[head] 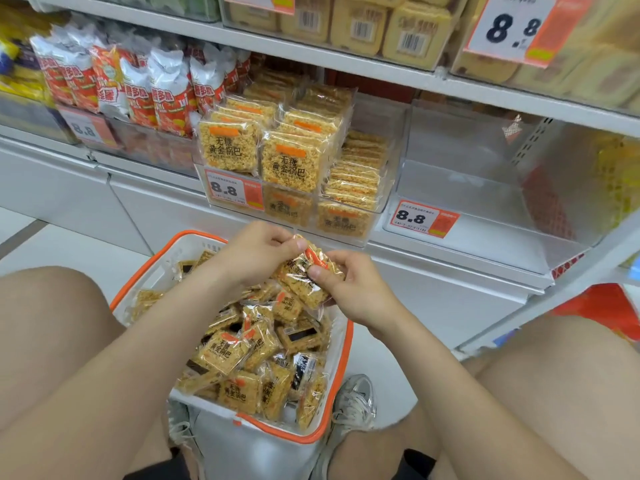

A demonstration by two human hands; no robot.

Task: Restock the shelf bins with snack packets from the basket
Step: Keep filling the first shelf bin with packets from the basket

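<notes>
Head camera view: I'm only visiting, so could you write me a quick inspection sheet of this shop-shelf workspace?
Surface: white floor beneath a white shelf.
Job's things: white basket with an orange rim, well filled with snack packets; stocked bin with the same packets stacked above its front; empty bin to its right.
Clutter: red-and-white snack bags in the bin to the left; 8.8 price tags.
Grips: left hand and right hand together hold the held packets above the basket.
Cables: nothing seen.
Surroundings: yellow packs on the shelf above; the person's bare knees; a grey sneaker.
</notes>
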